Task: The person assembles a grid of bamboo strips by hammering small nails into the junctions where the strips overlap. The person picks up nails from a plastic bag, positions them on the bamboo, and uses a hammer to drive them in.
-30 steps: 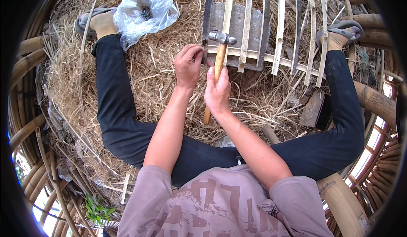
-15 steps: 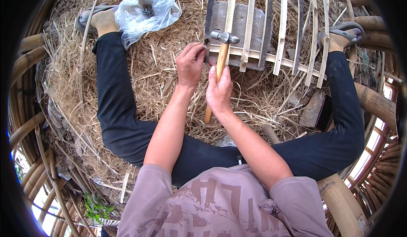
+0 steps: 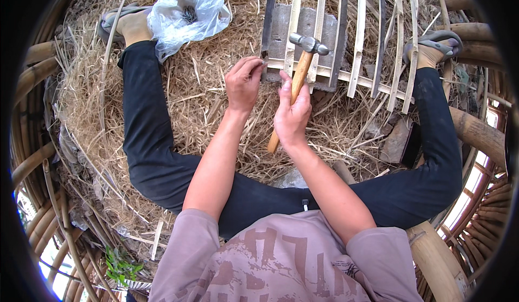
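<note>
My right hand [image 3: 292, 114] grips the wooden handle of a ball-peen hammer [image 3: 299, 80], its metal head tilted up over the slats. Close by on the left, my left hand [image 3: 242, 85] is closed in a pinch; what sits between the fingertips is too small to make out. Those fingertips are beside the end of the leftmost dark slat [image 3: 268, 18]. Pale and dark slats [image 3: 359, 37] run away from me side by side, crossed near their close ends by a pale strip [image 3: 373, 82]. A grey block [image 3: 280, 24] lies beneath them.
An open clear plastic bag [image 3: 189, 18] holding a small pile of dark nails lies far left by my foot. Dry straw [image 3: 203, 123] covers the ground. A brick-like block [image 3: 396, 140] rests near my right leg. Bamboo poles [image 3: 478, 132] border both sides.
My right hand has shifted right with the hammer, whose head moved right and slightly nearer. The left hand stays almost in place, still pinched.
</note>
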The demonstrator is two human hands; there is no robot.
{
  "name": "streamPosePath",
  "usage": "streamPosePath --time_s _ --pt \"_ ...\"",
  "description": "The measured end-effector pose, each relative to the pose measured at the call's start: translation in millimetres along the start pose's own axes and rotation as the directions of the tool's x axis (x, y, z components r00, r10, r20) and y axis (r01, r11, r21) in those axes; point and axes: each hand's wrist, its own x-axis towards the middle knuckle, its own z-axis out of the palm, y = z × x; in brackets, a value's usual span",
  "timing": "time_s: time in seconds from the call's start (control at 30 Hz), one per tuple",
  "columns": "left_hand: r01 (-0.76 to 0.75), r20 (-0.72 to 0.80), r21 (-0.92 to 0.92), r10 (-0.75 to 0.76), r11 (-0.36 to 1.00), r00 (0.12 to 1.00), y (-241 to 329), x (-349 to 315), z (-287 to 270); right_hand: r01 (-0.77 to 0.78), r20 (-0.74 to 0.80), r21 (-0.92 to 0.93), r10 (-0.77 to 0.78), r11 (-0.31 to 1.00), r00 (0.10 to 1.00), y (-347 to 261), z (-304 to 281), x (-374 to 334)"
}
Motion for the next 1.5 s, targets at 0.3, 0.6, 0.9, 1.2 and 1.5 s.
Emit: streamPosePath --time_s 0.3,0.6,0.9,1.2,1.5 --pt "0.075 -0.023 -0.063 -0.077 0.995 0.997 -1 1 2 -0.023 -0.07 0.128 0.032 0.992 0.997 16 0 7" --pt "0.062 -0.006 -0.033 -0.062 0.998 0.998 0 3 0 -0.022 -0.056 0.11 0.029 0.994 0.998 14 0 9" --pt "-0.004 0.014 0.03 0.003 1.0 1.0 -2 3 -1 -0.01 -0.056 0.077 0.014 0.997 0.998 13 -3 10" --pt "-0.054 0.018 0.044 0.054 0.998 0.998 -3 3 -1 0.137 0.255 -0.338 -0.05 0.931 0.966 -35 -61 32" --pt "-0.065 -0.016 0.005 0.065 0.998 0.998 -2 3 -1 0.488 0.6 -0.578 -0.066 0.654 0.798 -63 -87 49"
